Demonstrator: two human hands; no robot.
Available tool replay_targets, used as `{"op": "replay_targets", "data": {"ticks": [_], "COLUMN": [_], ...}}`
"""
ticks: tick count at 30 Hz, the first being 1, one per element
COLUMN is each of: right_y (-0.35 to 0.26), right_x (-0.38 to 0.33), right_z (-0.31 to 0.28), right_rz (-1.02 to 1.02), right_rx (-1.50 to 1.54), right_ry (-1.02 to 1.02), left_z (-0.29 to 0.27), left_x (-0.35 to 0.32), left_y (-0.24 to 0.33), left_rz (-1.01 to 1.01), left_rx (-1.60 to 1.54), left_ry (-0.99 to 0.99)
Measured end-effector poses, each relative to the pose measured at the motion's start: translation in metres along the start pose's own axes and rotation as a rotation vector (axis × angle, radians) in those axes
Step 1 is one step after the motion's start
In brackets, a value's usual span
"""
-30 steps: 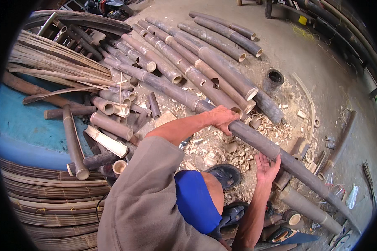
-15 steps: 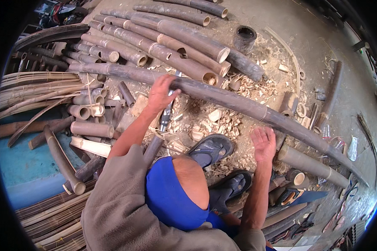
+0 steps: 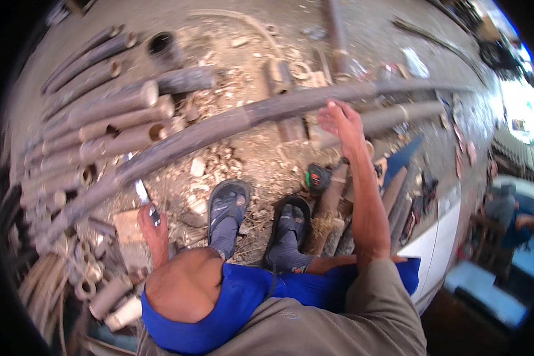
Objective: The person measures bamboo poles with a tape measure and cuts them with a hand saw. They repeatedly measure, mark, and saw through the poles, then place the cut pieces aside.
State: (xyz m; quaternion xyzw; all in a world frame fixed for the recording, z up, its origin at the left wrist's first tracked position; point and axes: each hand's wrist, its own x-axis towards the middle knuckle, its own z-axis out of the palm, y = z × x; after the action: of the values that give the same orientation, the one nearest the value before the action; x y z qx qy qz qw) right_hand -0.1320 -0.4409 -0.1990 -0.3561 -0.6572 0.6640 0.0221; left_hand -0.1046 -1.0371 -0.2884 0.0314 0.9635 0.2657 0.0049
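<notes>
A long, dark brown bamboo pole (image 3: 219, 127) runs slantwise across the view, from the lower left up to the far right. Below its left part, my left hand (image 3: 153, 232) is closed around the handle of a knife (image 3: 141, 193), whose bright blade points up toward the pole. Wood chips and a pale wooden block (image 3: 127, 228) lie close to that hand. At the pole's lower edge on the right is my right hand (image 3: 343, 126), fingers apart and holding nothing. Its fingertips overlap the pole in view; whether they touch it I cannot tell.
Cut bamboo lengths (image 3: 124, 113) lie stacked at the left, short tubes (image 3: 89, 279) below them. Wood shavings (image 3: 225, 160) cover the floor around my sandalled feet (image 3: 228, 207). A round black-and-green object (image 3: 318, 177) and a blue saw blade (image 3: 402, 159) lie at the right.
My view has swung to the right. My left hand has left the pole and taken hold of the knife's handle. My right hand has come up to the pole's edge.
</notes>
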Motion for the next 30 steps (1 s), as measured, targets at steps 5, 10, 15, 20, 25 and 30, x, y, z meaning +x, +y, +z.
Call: {"op": "replay_targets", "data": {"ticks": [5, 10, 15, 20, 25, 30], "right_y": [-0.013, 0.031, 0.116, 0.161, 0.09, 0.065], "right_x": [-0.003, -0.022, -0.064, -0.084, -0.083, -0.095], "right_z": [-0.095, -0.125, -0.05, -0.038, 0.022, 0.087], "right_rz": [-0.128, -0.312, -0.701, -0.498, -0.122, 0.149], "right_rx": [-0.459, -1.064, -1.721, -1.882, -1.151, -0.215], "right_ry": [0.079, -0.163, -0.3, -0.385, -0.565, -0.782], "left_z": [0.008, 0.014, 0.02, 0.026, 0.027, 0.054], "left_x": [0.039, 0.074, 0.072, 0.066, 0.057, 0.05], "left_y": [0.011, 0.038, 0.03, 0.077, 0.118, 0.163], "left_rz": [0.088, 0.168, 0.137, 0.149, -0.056, -0.047], "left_rx": [-0.008, -0.029, -0.15, -0.192, -0.469, -0.777], "left_ry": [0.078, 0.118, 0.163, 0.135, -0.346, -0.741]}}
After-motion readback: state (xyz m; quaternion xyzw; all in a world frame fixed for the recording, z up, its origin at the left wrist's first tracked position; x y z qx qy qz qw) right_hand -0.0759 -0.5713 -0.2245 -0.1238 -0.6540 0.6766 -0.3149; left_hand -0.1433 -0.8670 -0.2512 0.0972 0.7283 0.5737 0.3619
